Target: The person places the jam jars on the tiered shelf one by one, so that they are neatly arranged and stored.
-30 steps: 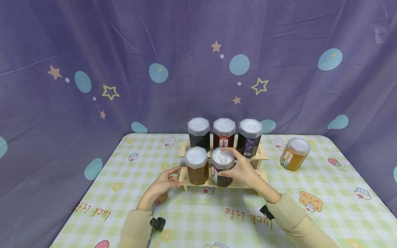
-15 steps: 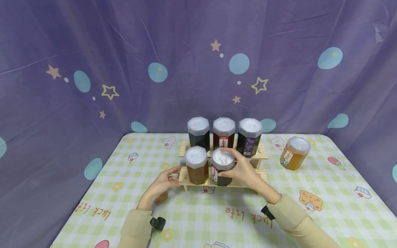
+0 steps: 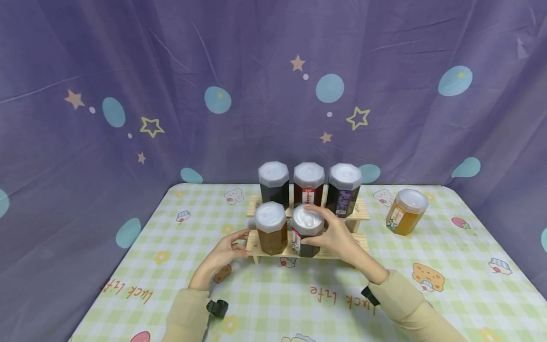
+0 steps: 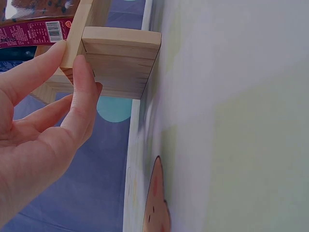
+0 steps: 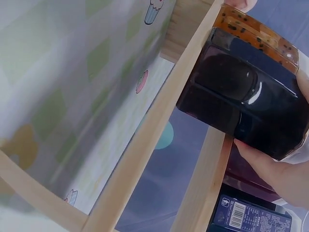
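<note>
A two-step wooden rack stands on the table. My left hand pinches the left end of its lower step between thumb and fingers, plainest in the left wrist view. My right hand grips a dark jar with a white lid at the middle of that step, fingers and thumb on opposite sides. Left of it stands a brown jar with dark specks. On the upper step are a black jar, a dark red jar and a dark jar with a purple label.
An amber jar with a white lid stands apart on the table, right of the rack. A green checked cloth with printed pictures covers the table. Behind it hangs a purple curtain with stars and blue shapes.
My right hand and the dark jar in it have shifted very slightly to the right. The left hand, the rack and the other jars stay where they were.
</note>
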`<state>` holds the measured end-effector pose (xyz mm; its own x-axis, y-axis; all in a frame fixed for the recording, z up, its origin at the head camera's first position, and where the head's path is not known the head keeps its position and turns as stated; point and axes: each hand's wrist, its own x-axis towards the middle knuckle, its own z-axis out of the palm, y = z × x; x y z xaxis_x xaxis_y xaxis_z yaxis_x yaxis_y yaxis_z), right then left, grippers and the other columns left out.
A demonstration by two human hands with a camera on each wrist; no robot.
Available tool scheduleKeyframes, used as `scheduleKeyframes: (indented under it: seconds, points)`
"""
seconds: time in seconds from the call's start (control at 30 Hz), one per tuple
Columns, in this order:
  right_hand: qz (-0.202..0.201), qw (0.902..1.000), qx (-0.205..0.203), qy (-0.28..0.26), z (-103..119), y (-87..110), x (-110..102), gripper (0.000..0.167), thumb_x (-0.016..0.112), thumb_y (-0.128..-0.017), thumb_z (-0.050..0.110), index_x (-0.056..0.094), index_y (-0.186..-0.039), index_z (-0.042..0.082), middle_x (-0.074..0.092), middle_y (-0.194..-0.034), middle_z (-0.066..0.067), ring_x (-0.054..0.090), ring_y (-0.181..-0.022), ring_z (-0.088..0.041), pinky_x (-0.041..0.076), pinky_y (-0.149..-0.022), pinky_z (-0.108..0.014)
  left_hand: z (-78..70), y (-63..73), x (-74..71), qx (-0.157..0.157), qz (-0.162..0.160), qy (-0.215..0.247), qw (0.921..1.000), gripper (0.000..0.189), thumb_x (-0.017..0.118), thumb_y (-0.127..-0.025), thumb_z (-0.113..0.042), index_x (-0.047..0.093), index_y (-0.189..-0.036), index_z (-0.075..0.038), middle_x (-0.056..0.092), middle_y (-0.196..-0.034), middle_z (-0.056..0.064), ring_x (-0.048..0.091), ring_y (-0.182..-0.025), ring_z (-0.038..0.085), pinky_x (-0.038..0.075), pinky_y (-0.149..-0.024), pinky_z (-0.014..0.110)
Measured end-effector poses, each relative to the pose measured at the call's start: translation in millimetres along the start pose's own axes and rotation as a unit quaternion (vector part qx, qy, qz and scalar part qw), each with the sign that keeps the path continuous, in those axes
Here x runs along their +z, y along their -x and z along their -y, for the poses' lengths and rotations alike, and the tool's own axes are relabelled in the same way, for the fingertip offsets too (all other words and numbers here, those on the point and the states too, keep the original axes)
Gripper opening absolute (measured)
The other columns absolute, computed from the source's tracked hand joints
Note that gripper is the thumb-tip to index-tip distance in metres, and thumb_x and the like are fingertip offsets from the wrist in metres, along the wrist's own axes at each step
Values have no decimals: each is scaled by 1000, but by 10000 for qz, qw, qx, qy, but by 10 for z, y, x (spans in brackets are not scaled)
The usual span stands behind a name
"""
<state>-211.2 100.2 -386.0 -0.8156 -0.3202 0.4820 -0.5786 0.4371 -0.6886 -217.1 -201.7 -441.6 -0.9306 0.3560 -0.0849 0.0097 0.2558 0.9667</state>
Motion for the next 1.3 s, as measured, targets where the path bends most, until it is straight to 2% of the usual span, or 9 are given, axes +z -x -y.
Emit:
scheduleKeyframes:
  seconds: [0.23,0.47,0.63,0.8,1.17,1.3]
  points:
    - [-29,9998,-108,169,-10,11,-15,76,83,-56,16,48,-124,15,51,-122,-12,52,-105,-26,46,-83,-37,-19,0,5,29,32,48,10000,66,60,-81,0,26,-137,2,34,-127,26,57,-81,17,48,-76,42]
    - [-41,9993,-259,251,-13,7,-18,75,83,-56,18,50,-122,13,51,-122,-11,51,-106,-25,45,-84,-37,-3,-16,4,5,37,-3,10000,66,61,-81,-1,26,-137,2,34,-127,26,57,-80,14,49,-74,36]
    - [-33,9980,-357,526,-8,13,-22,74,83,-57,20,50,-122,13,53,-115,-11,54,-100,-26,48,-80,-37,-4,-8,6,-39,4,-3,10000,66,60,-80,0,27,-137,1,34,-127,25,57,-81,15,49,-73,30]
    - [105,9961,-522,708,13,11,-69,73,82,-58,18,49,-123,11,53,-112,-12,55,-98,-27,48,-80,-37,-6,1,8,4,36,-22,10000,65,60,-81,0,27,-137,2,34,-127,26,57,-82,16,49,-73,29]
    - [546,9981,-195,-184,25,23,-276,51,75,-69,11,55,-116,6,51,-113,-10,53,-100,-24,48,-81,-30,-24,14,4,39,92,53,9999,65,58,-81,2,25,-137,5,33,-126,28,57,-86,20,48,-72,26]
    - [512,9983,-180,-232,-5,51,-369,42,73,-71,9,58,-111,7,53,-112,-7,54,-100,-22,47,-82,-30,-21,13,0,83,146,89,9998,65,58,-81,2,24,-137,6,33,-126,28,58,-86,19,48,-72,26]
